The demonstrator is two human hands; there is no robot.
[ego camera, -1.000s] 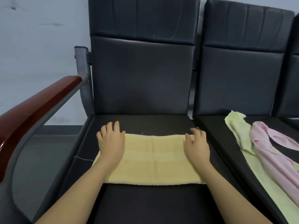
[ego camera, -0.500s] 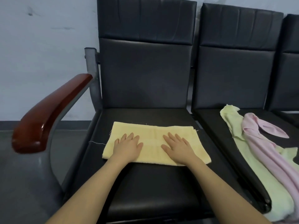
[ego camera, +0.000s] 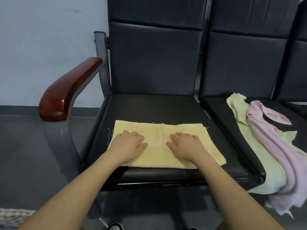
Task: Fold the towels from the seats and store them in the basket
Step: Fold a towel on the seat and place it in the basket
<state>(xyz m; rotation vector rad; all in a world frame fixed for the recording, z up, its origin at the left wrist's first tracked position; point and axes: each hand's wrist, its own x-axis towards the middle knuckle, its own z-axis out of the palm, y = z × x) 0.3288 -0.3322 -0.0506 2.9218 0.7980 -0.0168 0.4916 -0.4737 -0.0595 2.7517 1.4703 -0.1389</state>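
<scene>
A yellow towel (ego camera: 159,130), folded into a flat rectangle, lies on the left black seat (ego camera: 149,105) near its front edge. My left hand (ego camera: 128,143) rests palm down on the towel's left half, fingers spread. On the right half my right hand (ego camera: 186,145) lies flat in the same way. A pale green towel (ego camera: 259,156) and a pink towel (ego camera: 279,146) lie crumpled on the seat to the right and hang over its front edge. A woven basket (ego camera: 15,216) shows only as a rim at the bottom left corner.
A red-brown wooden armrest (ego camera: 66,92) on a grey metal frame stands left of the towel seat. Tall black backrests (ego camera: 154,55) rise behind both seats, with a third seat (ego camera: 299,63) at the far right. Grey floor (ego camera: 25,155) lies to the left.
Both hands slid from the towel's outer ends toward its middle and nearer the front edge, staying flat. The camera pulled back, and the basket rim came into view.
</scene>
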